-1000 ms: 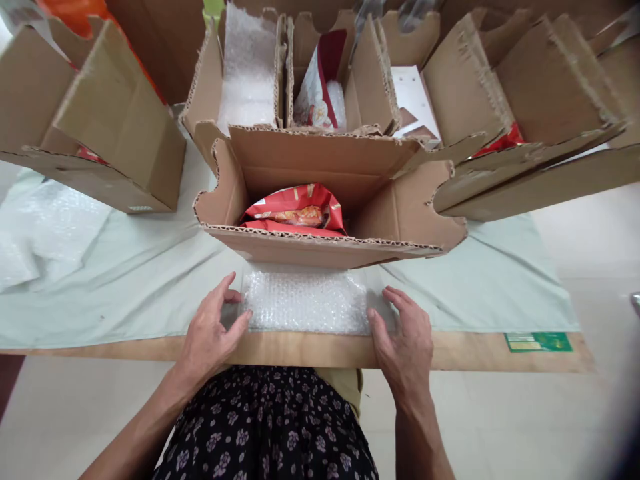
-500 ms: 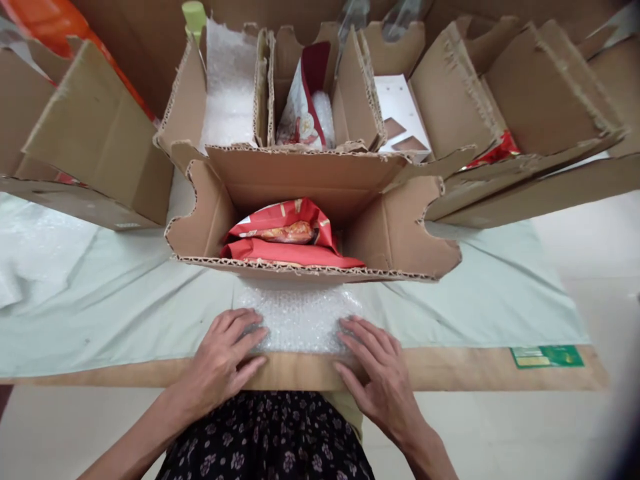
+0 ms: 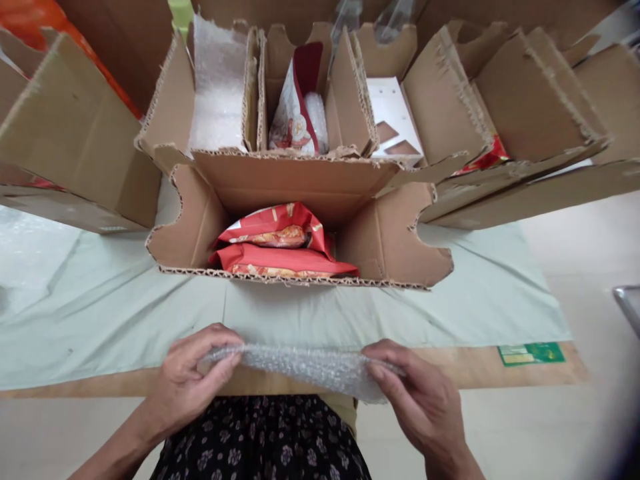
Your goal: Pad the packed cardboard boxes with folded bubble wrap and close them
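A sheet of clear bubble wrap (image 3: 305,365) is stretched between my two hands just above the table's near edge. My left hand (image 3: 187,383) pinches its left end and my right hand (image 3: 420,400) pinches its right end. Right behind it stands an open cardboard box (image 3: 300,227) holding two red snack packets (image 3: 280,247), one lying on the other.
A pale green cloth (image 3: 100,307) covers the wooden table. Behind the front box stand more open cartons: one with bubble wrap (image 3: 217,93), one with a white and red bag (image 3: 295,107), one with a white box (image 3: 393,120). A green label (image 3: 531,353) lies at the right.
The bubble wrap lay flat on the cloth under my spread hands. Both hands have since closed on its ends and lifted it off the table toward me.
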`<state>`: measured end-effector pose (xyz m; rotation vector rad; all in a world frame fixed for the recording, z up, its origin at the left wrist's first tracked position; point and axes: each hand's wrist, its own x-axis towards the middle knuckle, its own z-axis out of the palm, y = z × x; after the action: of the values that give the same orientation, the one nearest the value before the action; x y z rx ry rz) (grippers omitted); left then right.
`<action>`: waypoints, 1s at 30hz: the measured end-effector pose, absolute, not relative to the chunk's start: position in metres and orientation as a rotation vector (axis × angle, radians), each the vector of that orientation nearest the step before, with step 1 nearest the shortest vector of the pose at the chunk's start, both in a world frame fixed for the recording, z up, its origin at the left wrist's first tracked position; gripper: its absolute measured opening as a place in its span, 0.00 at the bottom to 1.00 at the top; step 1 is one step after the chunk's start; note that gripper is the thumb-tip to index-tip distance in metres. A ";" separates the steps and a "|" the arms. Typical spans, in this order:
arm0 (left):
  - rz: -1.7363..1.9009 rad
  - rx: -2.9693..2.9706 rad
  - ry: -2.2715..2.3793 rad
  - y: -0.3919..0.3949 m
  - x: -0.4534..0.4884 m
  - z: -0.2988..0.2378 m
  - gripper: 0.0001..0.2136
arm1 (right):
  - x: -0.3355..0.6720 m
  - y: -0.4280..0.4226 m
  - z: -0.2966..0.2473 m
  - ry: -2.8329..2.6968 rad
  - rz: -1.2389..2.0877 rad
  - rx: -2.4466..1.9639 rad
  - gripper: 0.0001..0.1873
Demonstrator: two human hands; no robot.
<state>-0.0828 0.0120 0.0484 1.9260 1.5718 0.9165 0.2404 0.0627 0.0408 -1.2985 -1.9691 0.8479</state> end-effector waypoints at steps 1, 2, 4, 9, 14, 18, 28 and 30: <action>0.874 1.900 1.638 0.014 -0.083 0.050 0.06 | 0.240 0.065 0.039 -1.919 0.851 -1.396 0.11; 0.824 1.894 1.715 0.016 -0.083 0.049 0.07 | 0.238 0.067 0.035 -1.879 0.848 -1.486 0.13; 0.760 1.927 1.840 0.020 -0.081 0.039 0.12 | 0.235 0.074 0.023 -1.840 0.871 -1.616 0.18; 0.811 2.024 2.013 0.018 -0.076 0.018 0.20 | 0.235 0.080 0.000 -1.792 0.970 -1.669 0.31; 0.876 2.243 1.811 0.008 -0.064 0.025 0.14 | 0.236 0.069 -0.006 -1.837 0.854 -1.710 0.34; 0.678 2.318 1.680 0.010 -0.054 0.025 0.10 | 0.229 0.065 -0.008 -1.848 0.777 -1.713 0.31; 0.661 2.109 1.256 0.026 0.010 0.041 0.14 | 0.222 0.053 0.001 -1.553 1.072 -1.590 0.34; 0.587 2.037 1.300 0.032 0.016 0.031 0.16 | 0.213 0.048 0.004 -1.446 1.201 -1.516 0.34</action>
<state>0.0164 0.0321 0.0312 2.0374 1.2996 0.5867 0.2131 0.0475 0.0043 -1.5163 -1.4463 1.2013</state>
